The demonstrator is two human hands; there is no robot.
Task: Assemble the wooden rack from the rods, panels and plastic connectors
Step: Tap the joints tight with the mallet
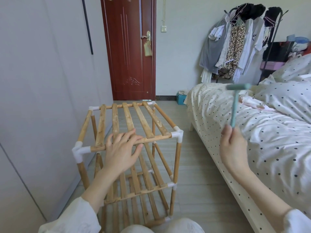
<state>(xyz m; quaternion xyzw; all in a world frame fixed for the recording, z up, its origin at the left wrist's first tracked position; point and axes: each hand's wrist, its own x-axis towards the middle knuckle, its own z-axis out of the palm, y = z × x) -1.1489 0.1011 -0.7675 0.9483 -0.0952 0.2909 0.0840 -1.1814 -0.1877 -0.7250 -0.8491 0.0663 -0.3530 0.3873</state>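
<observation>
The wooden rack (pixel 176 155) stands upright on the floor in front of me, with slatted shelves on three levels joined by white plastic connectors (pixel 178 134). My left hand (pixel 122 152) rests on the top shelf's front rod (pixel 151 140), fingers spread over the slats. My right hand (pixel 233 148) is raised to the right of the rack and grips the handle of a small teal hammer (pixel 235 101), whose head points up over the bed.
A bed with a dotted cover (pixel 252 132) runs along the right, close to the rack. A white wardrobe wall (pixel 42 98) is on the left. A red door (pixel 129 47) and a clothes stand (pixel 244 44) are at the back.
</observation>
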